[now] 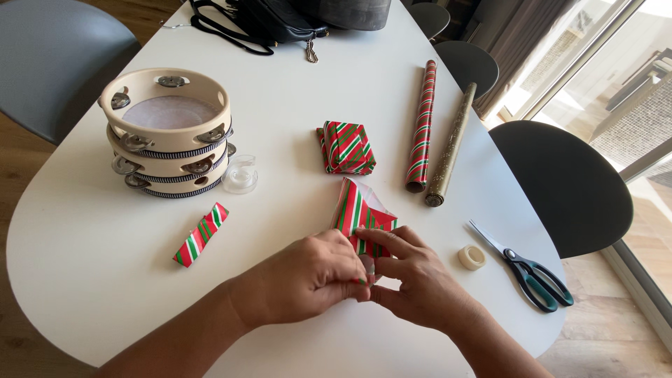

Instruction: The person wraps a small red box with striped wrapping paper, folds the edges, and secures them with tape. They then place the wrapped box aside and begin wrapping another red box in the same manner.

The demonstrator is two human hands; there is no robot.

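Package [362,213] pinched between both fingers [381,241].

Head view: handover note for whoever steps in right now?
Left hand and right hand: both pinch the near end of a red, green and white striped paper parcel; its far flap stands open.
Done: one wrapped striped box and a small striped packet lie on the white table.
Left: closing this parcel.
Tape roll and scissors lie right of the hands.

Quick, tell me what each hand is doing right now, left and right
Left hand: closed, pinching the near edge of the striped wrapping paper.
Right hand: closed on the same paper, fingers pressing its fold.
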